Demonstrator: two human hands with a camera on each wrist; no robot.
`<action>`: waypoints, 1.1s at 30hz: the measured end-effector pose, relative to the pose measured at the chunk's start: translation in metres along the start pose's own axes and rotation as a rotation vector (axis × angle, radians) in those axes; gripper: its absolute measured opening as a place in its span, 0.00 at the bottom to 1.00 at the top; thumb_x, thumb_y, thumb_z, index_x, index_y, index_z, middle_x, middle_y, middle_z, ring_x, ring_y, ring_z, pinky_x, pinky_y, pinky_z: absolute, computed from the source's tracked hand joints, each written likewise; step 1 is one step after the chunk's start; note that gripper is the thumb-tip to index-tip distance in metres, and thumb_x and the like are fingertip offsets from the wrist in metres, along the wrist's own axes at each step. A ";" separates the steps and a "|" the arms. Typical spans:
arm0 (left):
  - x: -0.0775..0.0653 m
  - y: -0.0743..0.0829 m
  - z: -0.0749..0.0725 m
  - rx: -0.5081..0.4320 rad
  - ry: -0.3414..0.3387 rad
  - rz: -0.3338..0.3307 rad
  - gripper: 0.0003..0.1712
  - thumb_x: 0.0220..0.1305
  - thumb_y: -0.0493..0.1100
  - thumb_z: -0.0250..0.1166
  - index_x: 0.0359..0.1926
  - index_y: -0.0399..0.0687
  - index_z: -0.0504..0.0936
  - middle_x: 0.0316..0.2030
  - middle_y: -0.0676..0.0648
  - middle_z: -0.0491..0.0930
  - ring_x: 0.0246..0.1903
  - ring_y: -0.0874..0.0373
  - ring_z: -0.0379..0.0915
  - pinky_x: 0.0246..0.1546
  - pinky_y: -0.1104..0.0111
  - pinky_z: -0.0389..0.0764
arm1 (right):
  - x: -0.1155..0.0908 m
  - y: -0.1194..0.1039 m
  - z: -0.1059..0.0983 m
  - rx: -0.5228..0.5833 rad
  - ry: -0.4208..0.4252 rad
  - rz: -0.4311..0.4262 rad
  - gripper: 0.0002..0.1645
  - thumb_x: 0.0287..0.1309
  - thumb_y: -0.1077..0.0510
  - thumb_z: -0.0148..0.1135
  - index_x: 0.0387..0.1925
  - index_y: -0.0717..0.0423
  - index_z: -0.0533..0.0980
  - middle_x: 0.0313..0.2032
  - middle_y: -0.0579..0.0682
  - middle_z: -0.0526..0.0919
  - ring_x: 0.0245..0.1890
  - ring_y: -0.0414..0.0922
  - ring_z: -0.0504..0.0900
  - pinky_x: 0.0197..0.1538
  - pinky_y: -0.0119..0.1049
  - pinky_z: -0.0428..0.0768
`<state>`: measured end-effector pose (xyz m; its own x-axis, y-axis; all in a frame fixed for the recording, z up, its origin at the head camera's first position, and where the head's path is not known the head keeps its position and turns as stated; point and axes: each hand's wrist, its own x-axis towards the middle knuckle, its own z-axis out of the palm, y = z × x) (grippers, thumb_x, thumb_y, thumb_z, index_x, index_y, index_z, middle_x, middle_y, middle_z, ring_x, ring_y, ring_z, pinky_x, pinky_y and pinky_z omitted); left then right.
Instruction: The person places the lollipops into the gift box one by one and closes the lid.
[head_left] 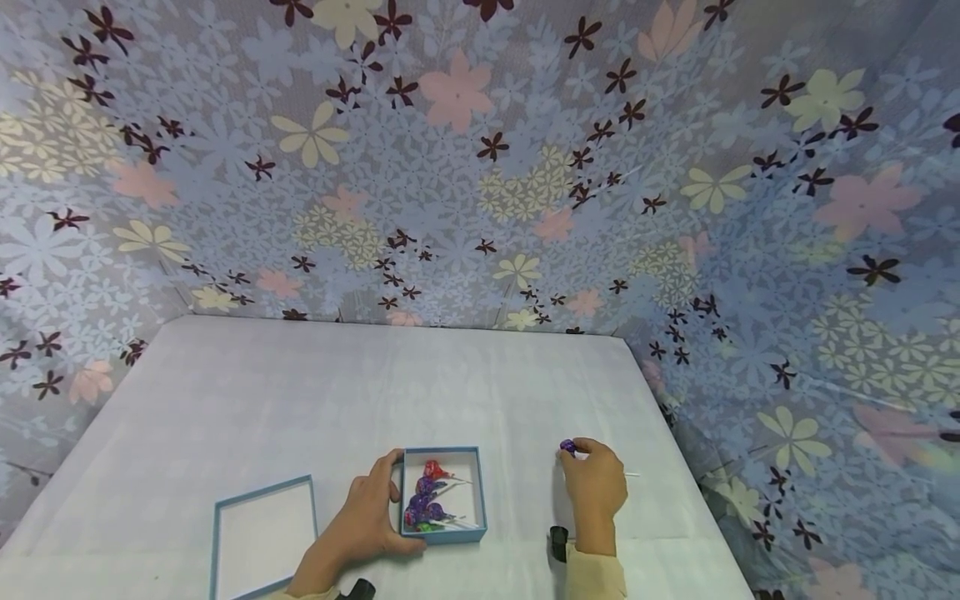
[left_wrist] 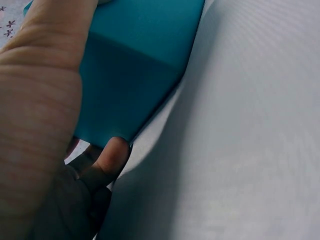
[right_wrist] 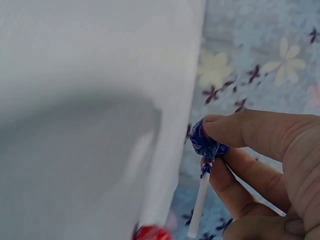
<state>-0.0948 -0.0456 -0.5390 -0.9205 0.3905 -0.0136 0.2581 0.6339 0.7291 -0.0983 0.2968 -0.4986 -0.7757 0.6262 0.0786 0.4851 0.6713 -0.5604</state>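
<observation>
A blue-edged white box point(head_left: 482, 500) on the table holds several wrapped lollipops point(head_left: 423, 504), purple, red and green, with white sticks. My left hand point(head_left: 367, 512) grips this box by its left side, thumb at the front corner and fingers toward the back. In the left wrist view the blue outer wall point(left_wrist: 130, 85) of the box shows beside the thumb and fingers. Well to the right of the box, my right hand point(head_left: 596, 483) pinches a purple-blue wrapped lollipop point(right_wrist: 204, 140) by its head, between thumb and fingers, its white stick pointing down in the right wrist view.
The box lid point(head_left: 216, 542), white inside with blue edges, lies left of my left hand. A red lollipop point(right_wrist: 152, 233) shows at the bottom of the right wrist view. A white stick point(head_left: 632, 474) lies just beyond my right hand. Flowered cloth point(head_left: 457, 92) surrounds the white table point(head_left: 337, 375).
</observation>
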 end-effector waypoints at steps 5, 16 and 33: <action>0.000 0.001 0.000 -0.008 -0.007 -0.008 0.82 0.23 0.69 0.84 0.76 0.41 0.51 0.36 0.58 0.68 0.41 0.54 0.60 0.48 0.59 0.69 | -0.007 -0.017 0.000 0.032 -0.003 -0.081 0.18 0.53 0.50 0.73 0.45 0.51 0.87 0.46 0.58 0.88 0.32 0.54 0.84 0.22 0.41 0.71; -0.001 0.000 0.000 0.000 -0.004 0.004 0.81 0.24 0.69 0.84 0.75 0.41 0.51 0.36 0.58 0.67 0.41 0.56 0.60 0.50 0.57 0.67 | -0.034 -0.050 0.004 0.072 -0.003 -0.211 0.14 0.50 0.50 0.77 0.40 0.48 0.89 0.46 0.55 0.88 0.22 0.45 0.77 0.19 0.36 0.67; 0.000 -0.002 0.000 0.005 -0.001 0.007 0.81 0.24 0.70 0.84 0.75 0.42 0.51 0.36 0.58 0.68 0.40 0.56 0.60 0.47 0.59 0.67 | -0.061 -0.078 0.003 0.175 -0.032 -0.347 0.12 0.47 0.50 0.80 0.36 0.45 0.89 0.42 0.46 0.89 0.43 0.51 0.87 0.32 0.41 0.80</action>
<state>-0.0953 -0.0466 -0.5408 -0.9184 0.3955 -0.0093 0.2658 0.6342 0.7260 -0.0899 0.2048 -0.4621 -0.8951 0.3596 0.2637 0.1181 0.7615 -0.6374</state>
